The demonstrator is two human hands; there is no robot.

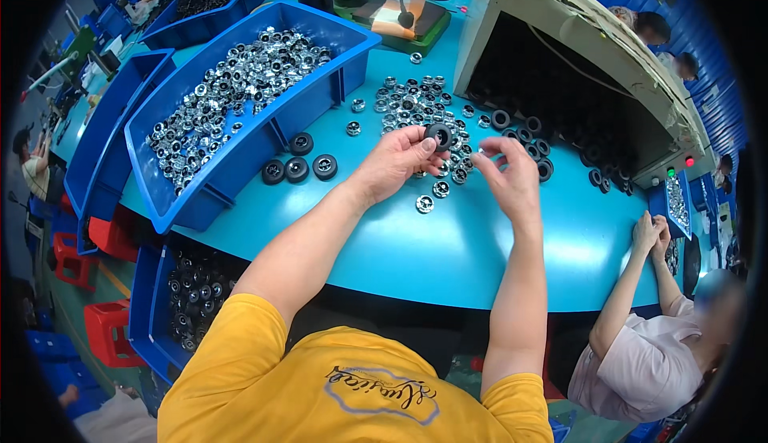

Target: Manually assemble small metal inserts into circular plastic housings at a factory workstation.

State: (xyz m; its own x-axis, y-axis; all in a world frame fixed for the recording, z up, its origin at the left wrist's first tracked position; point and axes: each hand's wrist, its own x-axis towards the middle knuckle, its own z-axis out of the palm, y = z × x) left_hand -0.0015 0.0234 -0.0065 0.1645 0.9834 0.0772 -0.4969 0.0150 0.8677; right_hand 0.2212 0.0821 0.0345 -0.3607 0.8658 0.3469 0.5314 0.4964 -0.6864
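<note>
My left hand [398, 161] pinches a small black toy wheel [438, 136], a tire with a hub showing in its middle, between thumb and fingers. Just right of it, my right hand [512, 172] has its thumb and fingertips drawn together; whatever sits between them is too small to make out. Beneath and beyond both hands lies a loose pile of shiny chrome hubs [410, 105] on the turquoise table [384, 243]. Several black wheels [297, 170] stand grouped left of my left forearm. Loose black tires [534, 124] spread to the right of my right hand.
A large blue bin [352, 55] of chrome hubs stands at left. A box-like machine [560, 3] with a dark opening holding tires is at right. Below the left table edge, another blue bin [148, 315] contains black wheels. A co-worker [640, 347] sits at right.
</note>
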